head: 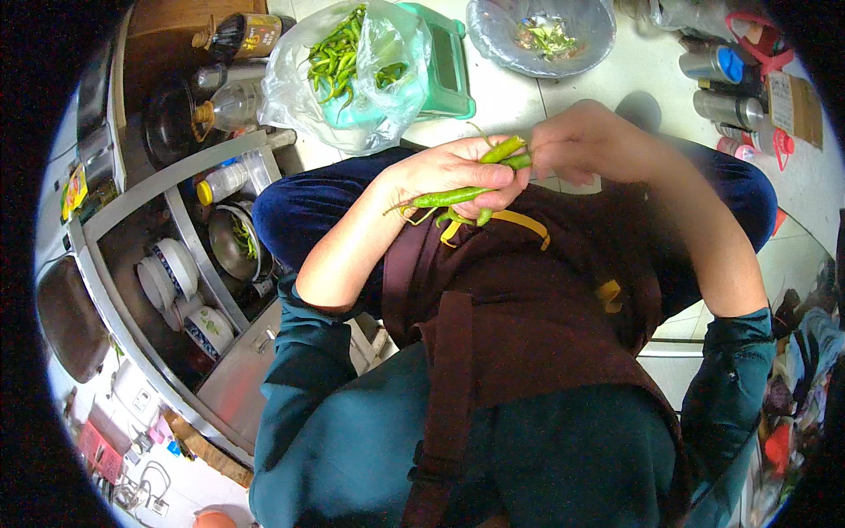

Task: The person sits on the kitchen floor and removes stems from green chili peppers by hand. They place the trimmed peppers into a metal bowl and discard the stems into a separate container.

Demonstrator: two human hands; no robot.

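Several green chili peppers (452,197) are held in my left hand (472,173), above my apron; one has its cut or broken end pointing up beside the thumb. My right hand (581,142), blurred, is just to the right of the peppers' ends, with its fingers bent; whether it pinches anything is not clear. Ahead, a clear plastic bag (284,86) with many green chilies (340,56) rests on a green scale (445,63). A bowl lined with a grey plastic bag (488,39) holds green and pale scraps (548,39).
On the left stands a metal cabinet (178,165) with bowls (177,267) and a metal pot (231,244). Bottles, one of dark liquid (231,36), lie beyond it. Metal flasks (726,109) and a cardboard box (795,109) are at the far right.
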